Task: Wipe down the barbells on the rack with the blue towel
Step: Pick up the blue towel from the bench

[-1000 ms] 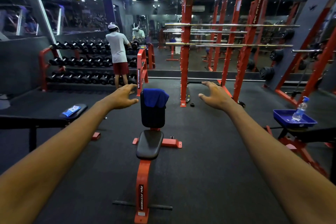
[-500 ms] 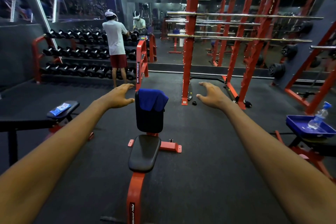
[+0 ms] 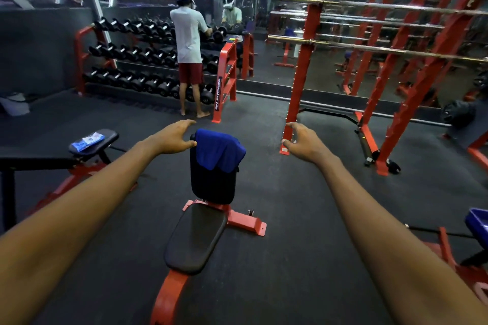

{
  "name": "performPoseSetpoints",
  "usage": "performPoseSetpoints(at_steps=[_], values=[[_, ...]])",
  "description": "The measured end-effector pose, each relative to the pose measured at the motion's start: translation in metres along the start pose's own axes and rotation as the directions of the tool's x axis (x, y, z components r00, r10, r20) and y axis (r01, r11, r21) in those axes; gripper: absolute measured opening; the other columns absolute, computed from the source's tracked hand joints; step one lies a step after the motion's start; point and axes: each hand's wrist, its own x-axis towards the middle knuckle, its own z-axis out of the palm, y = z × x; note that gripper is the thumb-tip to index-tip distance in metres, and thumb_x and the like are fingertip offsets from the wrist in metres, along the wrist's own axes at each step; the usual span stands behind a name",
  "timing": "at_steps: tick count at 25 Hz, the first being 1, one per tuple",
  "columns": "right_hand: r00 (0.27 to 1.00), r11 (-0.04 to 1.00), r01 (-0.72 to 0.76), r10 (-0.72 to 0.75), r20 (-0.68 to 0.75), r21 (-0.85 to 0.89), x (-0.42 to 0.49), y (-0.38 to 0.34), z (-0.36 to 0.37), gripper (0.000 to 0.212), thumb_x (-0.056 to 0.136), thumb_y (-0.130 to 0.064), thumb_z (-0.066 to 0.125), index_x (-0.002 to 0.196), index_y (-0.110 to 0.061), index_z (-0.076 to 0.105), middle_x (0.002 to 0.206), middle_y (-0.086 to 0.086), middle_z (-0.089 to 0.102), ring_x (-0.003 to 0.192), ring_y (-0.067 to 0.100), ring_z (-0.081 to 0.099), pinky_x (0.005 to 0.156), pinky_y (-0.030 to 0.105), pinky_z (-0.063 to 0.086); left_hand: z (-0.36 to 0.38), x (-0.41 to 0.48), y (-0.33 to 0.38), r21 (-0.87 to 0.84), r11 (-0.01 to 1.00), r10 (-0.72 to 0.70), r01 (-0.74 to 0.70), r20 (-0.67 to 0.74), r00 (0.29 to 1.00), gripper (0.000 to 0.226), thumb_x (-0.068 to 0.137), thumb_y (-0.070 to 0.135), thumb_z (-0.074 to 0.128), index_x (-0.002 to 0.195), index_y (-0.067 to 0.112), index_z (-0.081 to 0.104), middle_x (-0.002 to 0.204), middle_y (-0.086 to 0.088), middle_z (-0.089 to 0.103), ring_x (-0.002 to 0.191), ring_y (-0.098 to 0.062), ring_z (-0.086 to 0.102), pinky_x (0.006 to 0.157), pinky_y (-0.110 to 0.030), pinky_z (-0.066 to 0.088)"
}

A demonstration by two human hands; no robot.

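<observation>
Both arms reached forward with nothing held. The left hand (image 3: 173, 137) was spread, its fingers (image 3: 188, 122) loose and slightly bent. The right hand (image 3: 303, 144) was the same, fingers (image 3: 290, 125) parted and relaxed.

The blue towel (image 3: 219, 150) lay between the two sets of fingers, draped over the top of the upright back pad of the table (image 3: 196, 237). It was just beside the left thumb, though I cannot tell if the thumb touched it. It was well apart from the right fingers.

Beyond the right fingers, and above them, the barbells (image 3: 369, 48) lay level across the red rack (image 3: 303, 66), one above another.

Beyond the left fingers a person (image 3: 188, 42) stood facing a dumbbell rack (image 3: 126, 60). Off to the left of the left fingers a blue packet (image 3: 88, 141) rested on a second padded table (image 3: 105, 140).
</observation>
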Motion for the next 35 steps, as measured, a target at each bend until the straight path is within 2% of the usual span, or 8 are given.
performPoseSetpoints(at_steps=[14, 20, 24, 27, 29, 31, 33, 35], values=[[0.949, 0.999, -0.007, -0.004, 0.315, 0.034, 0.245, 0.063, 0.139, 0.062, 0.096, -0.029, 0.064, 0.151, -0.007, 0.043, 0.154, 0.013, 0.046, 0.143, 0.027, 0.044, 0.116, 0.035, 0.034, 0.074, 0.186, -0.095, -0.080, 0.966, -0.245, 0.247, 0.029, 0.969, 0.074, 0.093, 0.031, 0.070, 0.154, 0.008, 0.035, 0.157, -0.016, 0.040, 0.143, -0.030, 0.040, 0.117, -0.039, 0.032], [0.886, 0.987, -0.162, 0.142, 0.442, 0.008, 0.321, 0.076, 0.220, 0.057, 0.101, -0.031, 0.057, 0.147, 0.001, 0.046, 0.151, 0.021, 0.050, 0.140, 0.034, 0.046, 0.113, 0.035, 0.036, 0.100, 0.257, -0.152, -0.120, 0.940, -0.311, 0.318, 0.076, 0.947, 0.073, 0.093, 0.032, 0.070, 0.153, 0.008, 0.036, 0.156, -0.016, 0.040, 0.143, -0.031, 0.041, 0.117, -0.039, 0.033], [0.767, 0.933, -0.359, 0.300, 0.566, -0.009, 0.343, 0.096, 0.261, 0.060, 0.106, -0.041, 0.043, 0.147, 0.002, 0.044, 0.153, 0.023, 0.046, 0.139, 0.036, 0.047, 0.112, 0.040, 0.040, 0.107, 0.283, -0.180, -0.148, 0.916, -0.357, 0.372, 0.116, 0.927, 0.074, 0.093, 0.033, 0.071, 0.153, 0.008, 0.037, 0.156, -0.018, 0.040, 0.142, -0.031, 0.042, 0.117, -0.040, 0.034], [0.645, 0.805, -0.582, 0.370, 0.668, 0.116, 0.353, 0.109, 0.285, 0.063, 0.109, -0.045, 0.035, 0.149, 0.003, 0.043, 0.150, 0.024, 0.048, 0.135, 0.034, 0.051, 0.110, 0.039, 0.038, 0.115, 0.300, -0.188, -0.136, 0.913, -0.365, 0.384, 0.145, 0.920, 0.073, 0.093, 0.035, 0.070, 0.153, 0.010, 0.036, 0.157, -0.017, 0.040, 0.143, -0.031, 0.042, 0.116, -0.042, 0.035], [0.580, 0.654, -0.714, 0.351, 0.735, 0.251, 0.360, 0.111, 0.296, 0.055, 0.108, -0.049, 0.038, 0.134, -0.005, 0.058, 0.118, 0.017, 0.064, 0.096, 0.022, 0.064, 0.090, 0.034, 0.045, 0.119, 0.310, -0.190, -0.143, 0.908, -0.373, 0.394, 0.153, 0.915, 0.074, 0.094, 0.037, 0.069, 0.154, 0.012, 0.035, 0.158, -0.015, 0.038, 0.143, -0.030, 0.041, 0.116, -0.044, 0.036], [0.531, 0.539, -0.786, 0.336, 0.778, 0.303, 0.370, 0.109, 0.298, 0.037, 0.105, -0.045, 0.049, 0.111, -0.011, 0.063, 0.092, 0.008, 0.061, 0.072, 0.014, 0.055, 0.071, 0.027, 0.044, 0.121, 0.321, -0.191, -0.146, 0.905, -0.377, 0.399, 0.158, 0.913, 0.074, 0.093, 0.039, 0.069, 0.154, 0.014, 0.034, 0.158, -0.013, 0.038, 0.143, -0.029, 0.041, 0.116, -0.045, 0.037], [0.532, 0.452, -0.816, 0.347, 0.772, 0.360, 0.382, 0.109, 0.295, 0.021, 0.101, -0.033, 0.061, 0.097, -0.013, 0.061, 0.087, 0.006, 0.059, 0.073, 0.015, 0.057, 0.063, 0.026, 0.047, 0.121, 0.333, -0.191, -0.144, 0.901, -0.386, 0.409, 0.164, 0.908, 0.073, 0.094, 0.038, 0.068, 0.155, 0.015, 0.034, 0.159, -0.013, 0.037, 0.143, -0.029, 0.040, 0.116, -0.044, 0.036], [0.460, 0.301, -0.880, 0.348, 0.817, 0.368, 0.395, 0.114, 0.285, 0.015, 0.096, -0.027, 0.068, 0.095, -0.014, 0.063, 0.090, 0.006, 0.066, 0.081, 0.019, 0.063, 0.066, 0.030, 0.054, 0.120, 0.350, -0.189, -0.153, 0.898, -0.389, 0.413, 0.163, 0.907, 0.072, 0.094, 0.037, 0.068, 0.154, 0.016, 0.035, 0.159, -0.013, 0.037, 0.143, -0.029, 0.040, 0.116, -0.044, 0.036]])
